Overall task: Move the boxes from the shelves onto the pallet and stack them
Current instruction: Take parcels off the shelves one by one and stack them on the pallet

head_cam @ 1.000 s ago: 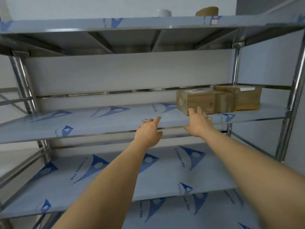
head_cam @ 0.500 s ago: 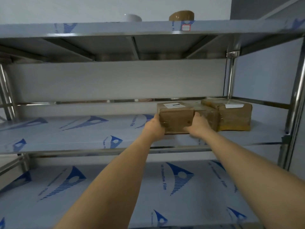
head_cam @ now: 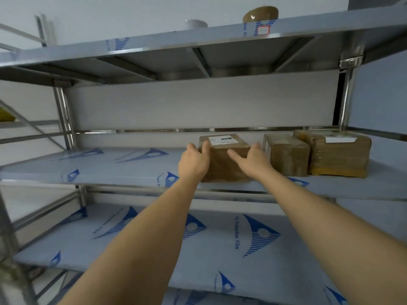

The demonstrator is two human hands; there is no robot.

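Three brown parcels wrapped in tape sit on the middle shelf (head_cam: 110, 170) of a steel rack, all toward its right half. Leftmost is the labelled box (head_cam: 222, 159), with a white shipping label on its top face; it stands apart from the other two, nearer the shelf's front edge. Second box (head_cam: 286, 156) is just to its right, a clear gap between them. Third box (head_cam: 337, 156) is touching or very nearly touching the second, and also carries a white label on top.

Left hand (head_cam: 193, 162): fingers curled round the left side of the labelled box, thumb laid over the upper front corner. Right hand (head_cam: 253, 158): palm against the box's right side, thumb stretched out across the front face, the other fingers hidden behind the box, so how they lie cannot be told. Both forearms reach up from below. Whether the box rests on the shelf or is just off it cannot be told.

Top shelf (head_cam: 198, 39): a white bowl (head_cam: 196, 24) and a round brown tape-wrapped bundle (head_cam: 261, 14), seen only partly over the edge. Lower shelf (head_cam: 154, 249) is covered in blue-printed protective film, as is the middle one.
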